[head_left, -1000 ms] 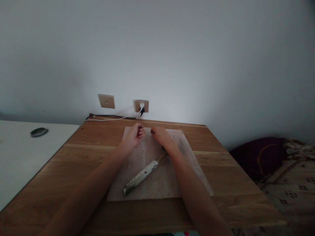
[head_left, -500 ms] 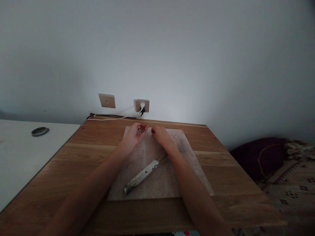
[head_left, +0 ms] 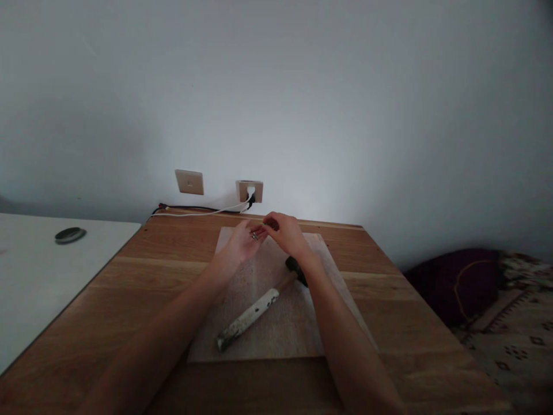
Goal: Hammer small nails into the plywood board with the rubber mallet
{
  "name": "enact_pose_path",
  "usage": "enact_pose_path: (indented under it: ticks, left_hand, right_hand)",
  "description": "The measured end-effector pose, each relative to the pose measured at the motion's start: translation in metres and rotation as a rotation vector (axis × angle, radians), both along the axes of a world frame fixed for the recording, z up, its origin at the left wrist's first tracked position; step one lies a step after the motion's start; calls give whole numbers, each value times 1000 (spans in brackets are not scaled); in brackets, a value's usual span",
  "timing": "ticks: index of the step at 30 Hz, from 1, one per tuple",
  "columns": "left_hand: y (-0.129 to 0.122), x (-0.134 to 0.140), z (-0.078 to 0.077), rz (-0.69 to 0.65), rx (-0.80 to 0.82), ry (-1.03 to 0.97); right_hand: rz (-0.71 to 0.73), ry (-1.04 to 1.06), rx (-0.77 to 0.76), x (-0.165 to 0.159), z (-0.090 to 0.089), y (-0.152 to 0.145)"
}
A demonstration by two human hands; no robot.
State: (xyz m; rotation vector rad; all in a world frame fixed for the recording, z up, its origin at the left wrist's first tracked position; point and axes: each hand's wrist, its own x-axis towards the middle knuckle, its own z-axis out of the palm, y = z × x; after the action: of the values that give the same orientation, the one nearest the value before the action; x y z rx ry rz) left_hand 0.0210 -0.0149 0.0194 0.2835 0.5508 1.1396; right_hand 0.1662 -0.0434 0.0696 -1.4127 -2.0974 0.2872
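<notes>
My left hand (head_left: 245,243) is palm up and cupped over the far part of a pale board (head_left: 254,276). Several small, slender, shiny nails (head_left: 254,236) lie on its palm and fingers. Close against its fingertips, my right hand (head_left: 286,231) is closed in a pinch; whatever is between those fingers is too small to make out. Below the hands a hammer (head_left: 248,317) rests slantwise on the board, its handle wrapped in worn white and its dark head partly hidden behind my right forearm.
The board lies on a wooden tabletop (head_left: 164,276) against the wall. White and black cables run along the back edge to a wall socket (head_left: 250,191). On the left, a white surface (head_left: 34,288) carries a dark oval lid-like object (head_left: 70,235). Patterned fabric (head_left: 514,340) and a purple cushion (head_left: 462,282) are at right.
My right hand has lifted slightly and moved left to meet the left fingertips. My left palm has turned up more, showing the nails. The hammer head has come into view.
</notes>
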Motion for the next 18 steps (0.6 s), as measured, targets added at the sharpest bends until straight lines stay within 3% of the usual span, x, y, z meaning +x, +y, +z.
enact_pose_path:
  ticks: [7,12,18]
  left_hand:
    - [-3,8,8,-21,59,-38]
    - [-6,8,9,-23,40,-58]
    - [-5,14,4,8,4,-66]
  right_hand:
    - [304,330,-113,-15,-4,-5]
    - [309,419,-206,-14,-11,0]
    - [252,337,-139,-13,-8,-1]
